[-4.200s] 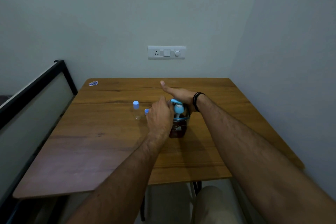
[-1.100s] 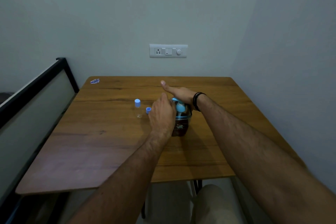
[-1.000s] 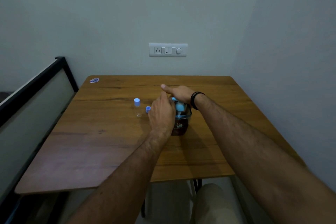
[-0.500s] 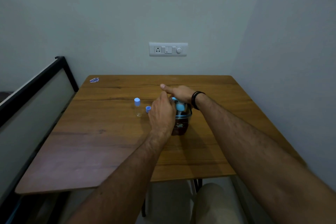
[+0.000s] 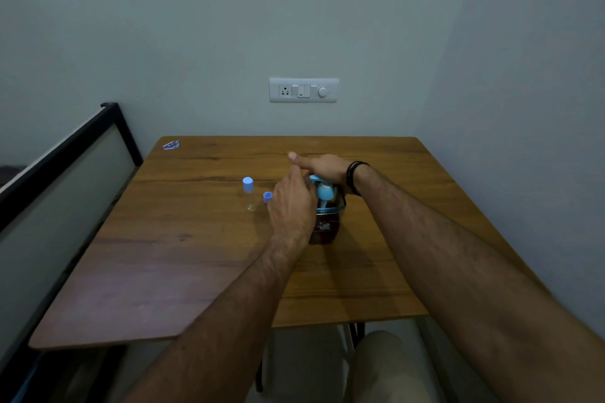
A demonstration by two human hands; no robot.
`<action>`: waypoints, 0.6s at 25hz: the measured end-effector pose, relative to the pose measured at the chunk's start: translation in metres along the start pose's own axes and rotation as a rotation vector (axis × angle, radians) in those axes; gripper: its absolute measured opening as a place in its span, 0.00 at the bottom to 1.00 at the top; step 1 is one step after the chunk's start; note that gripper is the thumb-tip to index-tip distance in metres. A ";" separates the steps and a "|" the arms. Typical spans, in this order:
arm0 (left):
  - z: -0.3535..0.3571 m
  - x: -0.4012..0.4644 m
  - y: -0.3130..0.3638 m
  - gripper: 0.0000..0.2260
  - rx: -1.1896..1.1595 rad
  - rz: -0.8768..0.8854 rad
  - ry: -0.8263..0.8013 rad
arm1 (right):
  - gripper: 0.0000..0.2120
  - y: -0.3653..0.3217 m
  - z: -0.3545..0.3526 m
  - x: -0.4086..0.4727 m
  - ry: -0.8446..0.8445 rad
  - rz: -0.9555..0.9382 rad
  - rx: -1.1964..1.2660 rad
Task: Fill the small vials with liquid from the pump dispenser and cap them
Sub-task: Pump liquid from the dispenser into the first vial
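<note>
At frame centre the right hand (image 5: pixel 322 164) lies flat on the pump (image 5: pixel 325 190), likely pressing out liquid, while the left hand (image 5: pixel 291 206) curls beside the spout, its grip hidden; a capped vial (image 5: pixel 248 195) and loose cap (image 5: pixel 267 197) stand just left on the counter (image 5: pixel 196 239).

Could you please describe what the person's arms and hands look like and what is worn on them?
Both forearms are bare and hairy, with no sleeves or gloves in view. The right hand has a black band around its wrist; the left hand wears nothing visible.
</note>
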State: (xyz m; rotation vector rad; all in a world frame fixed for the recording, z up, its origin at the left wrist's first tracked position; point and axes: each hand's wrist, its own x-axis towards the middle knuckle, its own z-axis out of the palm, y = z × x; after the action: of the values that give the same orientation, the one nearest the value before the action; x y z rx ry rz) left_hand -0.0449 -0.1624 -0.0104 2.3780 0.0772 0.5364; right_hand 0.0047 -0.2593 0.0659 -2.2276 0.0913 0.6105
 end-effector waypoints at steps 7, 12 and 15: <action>0.001 0.001 0.000 0.07 -0.006 -0.013 -0.009 | 0.40 0.001 0.003 0.000 0.046 -0.046 -0.029; 0.001 0.000 0.000 0.06 -0.012 -0.026 -0.027 | 0.51 0.002 -0.001 -0.004 -0.022 0.000 0.013; 0.000 -0.001 0.001 0.06 -0.014 -0.027 -0.021 | 0.50 0.001 0.001 -0.004 -0.009 -0.025 0.010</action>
State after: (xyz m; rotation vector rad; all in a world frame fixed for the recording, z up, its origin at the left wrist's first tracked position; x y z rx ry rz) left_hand -0.0463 -0.1635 -0.0099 2.3655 0.0962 0.4978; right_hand 0.0008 -0.2598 0.0663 -2.2130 0.0618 0.6059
